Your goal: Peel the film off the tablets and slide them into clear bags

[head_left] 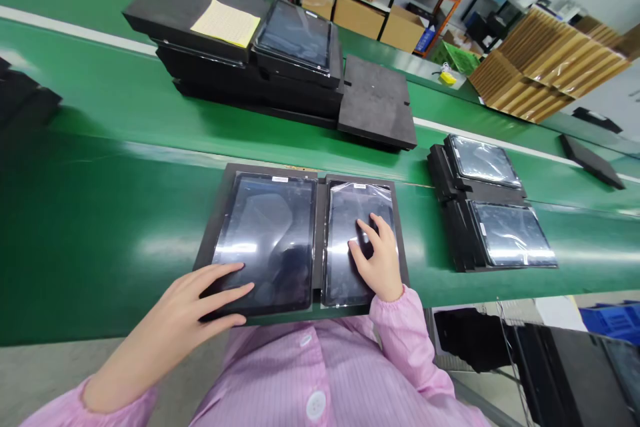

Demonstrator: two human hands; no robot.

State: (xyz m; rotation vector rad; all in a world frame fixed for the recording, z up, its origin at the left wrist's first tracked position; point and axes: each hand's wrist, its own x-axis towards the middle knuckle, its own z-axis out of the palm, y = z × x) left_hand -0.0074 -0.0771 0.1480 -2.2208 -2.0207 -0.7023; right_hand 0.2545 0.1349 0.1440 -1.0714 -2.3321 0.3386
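Observation:
A black foam tray lies on the green belt in front of me with two dark screens side by side. My left hand rests flat, fingers stretched out, on the near left corner of the bare left screen. My right hand lies on the right screen, which is wrapped in clear film, with its fingers spread on the film. Neither hand grips anything.
A stack of black trays at the back carries a yellow sheet and another screen. A flat black tray lies beside it. Two more trayed, film-covered screens sit right. Cardboard dividers and shelves stand beyond.

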